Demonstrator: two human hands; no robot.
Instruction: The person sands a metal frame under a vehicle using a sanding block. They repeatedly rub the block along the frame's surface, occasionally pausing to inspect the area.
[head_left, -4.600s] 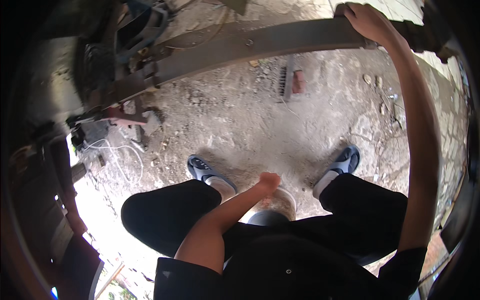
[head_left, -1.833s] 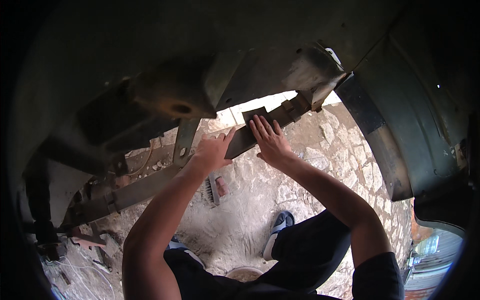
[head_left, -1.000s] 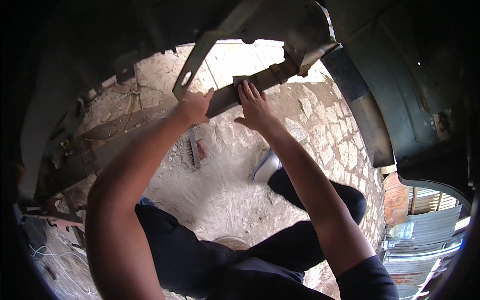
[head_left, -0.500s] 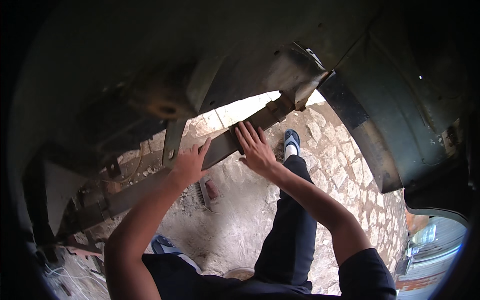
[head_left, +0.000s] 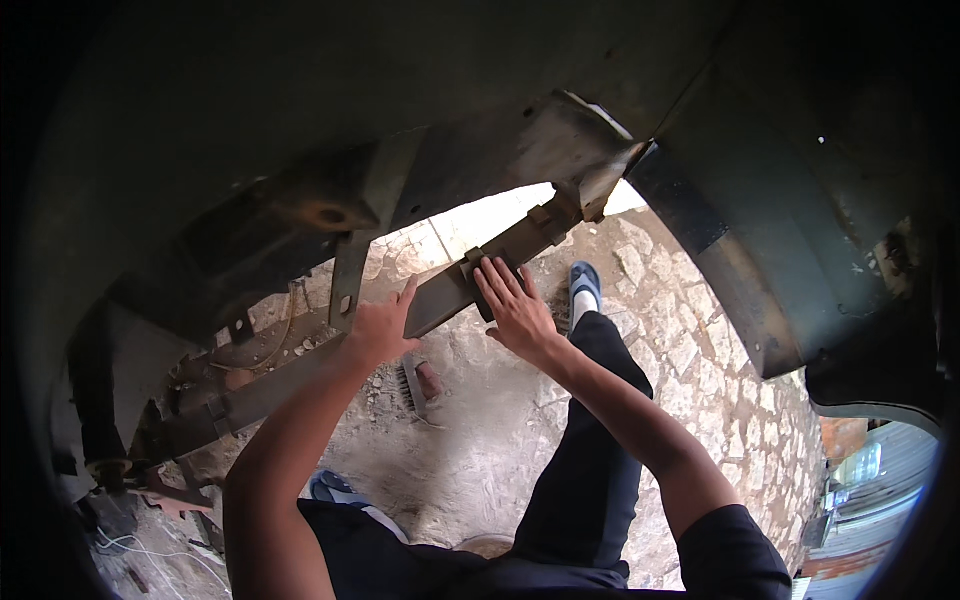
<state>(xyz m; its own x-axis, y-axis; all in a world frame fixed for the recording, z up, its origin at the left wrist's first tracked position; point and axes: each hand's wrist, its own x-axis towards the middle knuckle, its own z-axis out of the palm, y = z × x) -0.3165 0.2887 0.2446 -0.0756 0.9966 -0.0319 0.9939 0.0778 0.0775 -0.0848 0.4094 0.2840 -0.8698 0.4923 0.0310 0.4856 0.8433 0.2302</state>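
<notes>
A long, flat brown metal bar with clips runs slantwise from the lower left up to the right, below a dark vehicle body. My left hand lies over the middle of this bar, index finger stretched along it and thumb apart on the near side. Its other fingers bend over the far edge, partly hidden. To the right, my right hand rests on the bar palm down, fingers long and flat, beside a metal clip. The dark surface beneath those fingers is mostly covered.
Dark body panels hang overhead and at the right. A metal strip with a hole hangs left of my hands. On the dusty floor lies a brush beside a reddish block. White cable lies lower left; stone paving spreads right.
My view has shifted slightly. My right hand sits a little lower and further right in the picture, and the clip beside its fingertips shows more. The left hand stays on the bar.
</notes>
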